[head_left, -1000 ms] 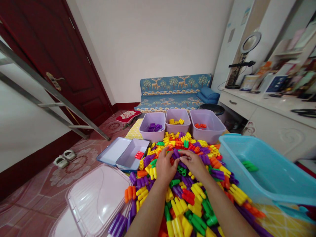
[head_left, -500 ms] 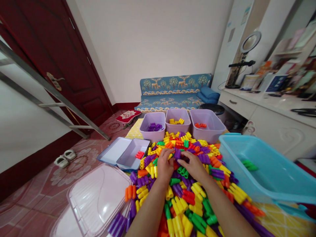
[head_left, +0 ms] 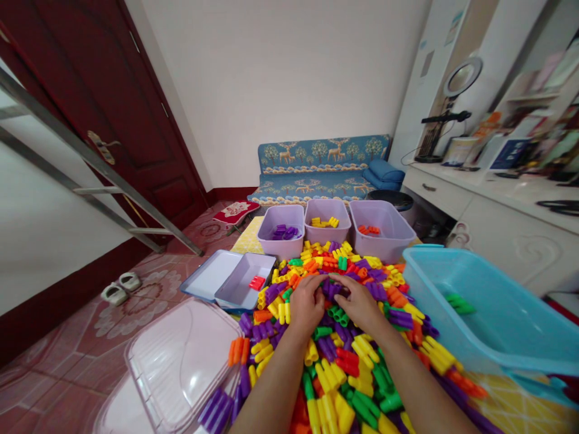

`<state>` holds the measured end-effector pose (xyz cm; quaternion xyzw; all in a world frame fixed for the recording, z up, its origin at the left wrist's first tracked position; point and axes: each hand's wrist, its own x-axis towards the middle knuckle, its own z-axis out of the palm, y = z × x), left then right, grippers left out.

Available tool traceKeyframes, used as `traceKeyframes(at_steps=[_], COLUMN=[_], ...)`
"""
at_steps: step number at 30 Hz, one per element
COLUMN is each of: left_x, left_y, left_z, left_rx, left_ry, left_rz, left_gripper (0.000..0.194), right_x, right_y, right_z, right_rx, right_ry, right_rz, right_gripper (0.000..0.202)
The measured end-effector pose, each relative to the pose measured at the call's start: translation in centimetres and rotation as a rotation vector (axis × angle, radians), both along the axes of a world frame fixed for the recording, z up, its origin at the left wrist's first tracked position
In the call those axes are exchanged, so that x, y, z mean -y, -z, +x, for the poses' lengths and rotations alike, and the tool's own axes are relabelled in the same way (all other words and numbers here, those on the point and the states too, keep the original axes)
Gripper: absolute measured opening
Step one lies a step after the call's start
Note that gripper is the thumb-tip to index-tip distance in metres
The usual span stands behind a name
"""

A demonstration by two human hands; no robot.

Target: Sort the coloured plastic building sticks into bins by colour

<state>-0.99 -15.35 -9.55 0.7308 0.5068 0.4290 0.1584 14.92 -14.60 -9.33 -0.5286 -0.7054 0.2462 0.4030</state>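
Observation:
Both hands meet over a heap of coloured plastic tube blocks (head_left: 328, 377) in purple, yellow, green, orange and red. My left hand (head_left: 307, 303) has curled fingers, and my right hand (head_left: 356, 301) is bent toward it, fingertips almost touching. Between them both grip a purple block (head_left: 332, 290), partly covered by the fingers. Behind the heap stand three lilac bins: one with purple pieces (head_left: 284, 232), one with yellow pieces (head_left: 324, 222), one with orange pieces (head_left: 369, 230). Green pieces (head_left: 460, 303) lie in a blue tub (head_left: 506, 322) on the right.
An open lidded case (head_left: 235, 295) with a red block (head_left: 257, 283) lies left of the heap. Clear pinkish lids (head_left: 185, 361) are at the near left. Beyond are a patterned sofa (head_left: 316, 169), a red stool (head_left: 236, 211), a ladder (head_left: 97, 191) and a white cabinet (head_left: 506, 223).
My two hands have drawn closer together around the purple block, which sits slightly lower and is more covered. The fingertips now nearly meet above it.

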Motion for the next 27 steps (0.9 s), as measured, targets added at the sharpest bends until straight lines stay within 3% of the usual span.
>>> traceKeyframes(at_steps=[4, 8, 10, 15, 17, 20, 23, 27], left_x=[-0.2, -0.4, -0.4, -0.3, -0.3, -0.3, -0.4, -0.7], left_y=[0.2, 0.4, 0.4, 0.4, 0.3, 0.3, 0.4, 1.0], left_z=[0.2, 0.3, 0.3, 0.3, 0.3, 0.4, 0.4, 0.2], left_rx=[0.072, 0.052, 0.016, -0.005, -0.004, -0.009, -0.01, -0.001], left_ry=[-0.098, -0.096, -0.083, -0.093, -0.098, -0.096, -0.111, -0.169], left_rz=[0.006, -0.008, -0.011, -0.005, -0.004, -0.003, -0.003, 0.004], left_gripper=[0.041, 0.035, 0.033, 0.033, 0.033, 0.034, 0.037, 0.052], right_x=[0.8, 0.1, -1.3, -5.0, -5.2, -4.1, -2.5, -1.2], right_y=[-2.3, -6.0, -7.9, -10.4, -10.0, -8.0, -4.8, -1.4], right_z=[0.4, 0.1, -0.8, -4.2, -4.8, -4.0, -2.0, -0.2], right_rx=[-0.018, 0.116, 0.171, -0.249, -0.329, -0.118, 0.168, 0.336], right_ry=[0.108, -0.158, -0.233, -0.012, 0.034, 0.06, 0.064, 0.0], right_rz=[-0.04, -0.149, -0.122, 0.15, 0.258, 0.294, 0.185, 0.011], right_gripper=[0.038, 0.036, 0.035, 0.055, 0.06, 0.046, 0.04, 0.057])
